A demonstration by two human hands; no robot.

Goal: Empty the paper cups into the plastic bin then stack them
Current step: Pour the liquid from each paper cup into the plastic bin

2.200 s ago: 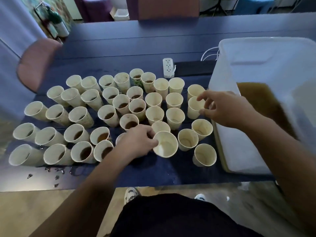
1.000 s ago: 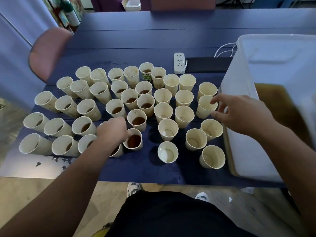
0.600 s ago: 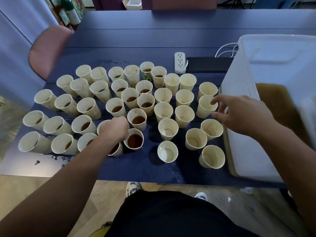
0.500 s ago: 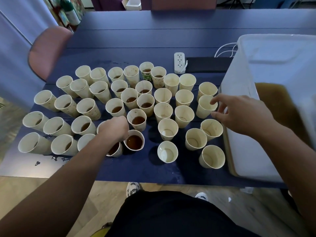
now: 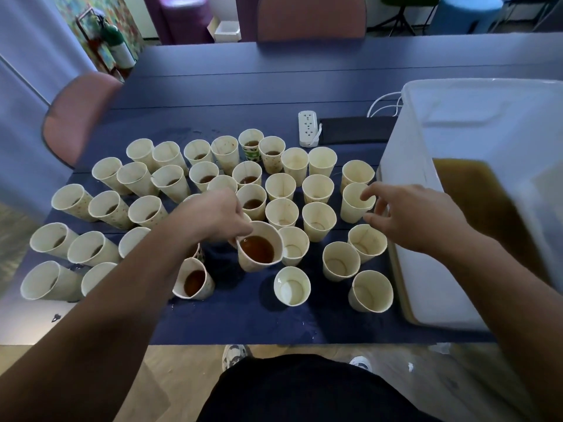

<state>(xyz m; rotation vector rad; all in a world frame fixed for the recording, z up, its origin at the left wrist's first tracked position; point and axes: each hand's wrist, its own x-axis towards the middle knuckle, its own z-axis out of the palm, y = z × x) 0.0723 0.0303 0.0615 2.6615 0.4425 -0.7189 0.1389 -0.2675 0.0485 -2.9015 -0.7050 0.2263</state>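
**Paper cups crowd a dark blue table as one full cup comes up**

Paper cups (image 5: 281,186) stand in loose rows across a dark blue table (image 5: 274,74), many on the left holding brown liquid, most nearer the plastic bin (image 5: 475,123) showing only a residue; the bin, translucent white with brown liquid pooled inside, sits at the table's right edge; a white power strip (image 5: 308,128) lies behind the cups beside a flat black item (image 5: 355,129); drops of liquid spot the table's near left corner. Pink chairs (image 5: 76,114) stand at the left side and far end; a patterned panel (image 5: 100,32) fills the far left corner, a blue stool (image 5: 466,10) the far right; pale wood floor shows below the table's edge.

The left hand (image 5: 210,217) grasps a full cup (image 5: 259,249) by its rim and wall, fingers curled round it; half a second ago that hand rested low among the near-left cups with this cup standing on the table beside it; now the cup is raised and slightly tilted. The right hand (image 5: 411,214) hovers with fingers spread and relaxed, a fingertip over an empty cup (image 5: 355,204) near the bin, much as it was before.
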